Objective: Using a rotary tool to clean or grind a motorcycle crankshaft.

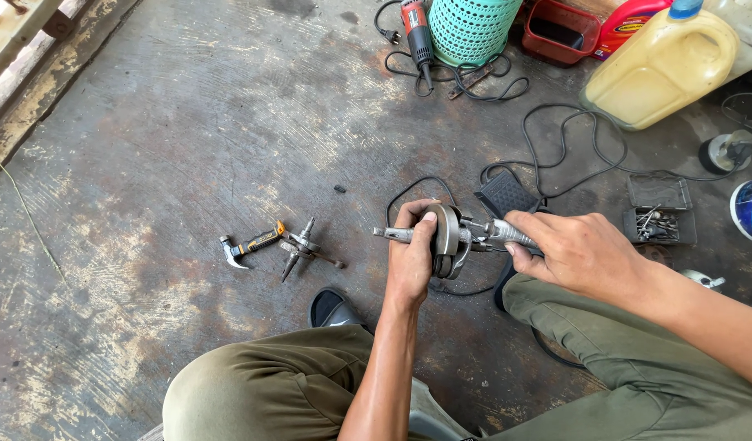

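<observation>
Head view: both hands' fingers (425, 219) wrap the crankshaft (451, 237).

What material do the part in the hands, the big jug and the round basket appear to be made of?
The crankshaft-like part, gripped by the left hand and the right hand, looks like bare steel: grey, with a dull metallic shine. The jug seems to be translucent yellowish plastic with a blue cap. The basket is probably moulded teal plastic, judging by its regular lattice.
</observation>
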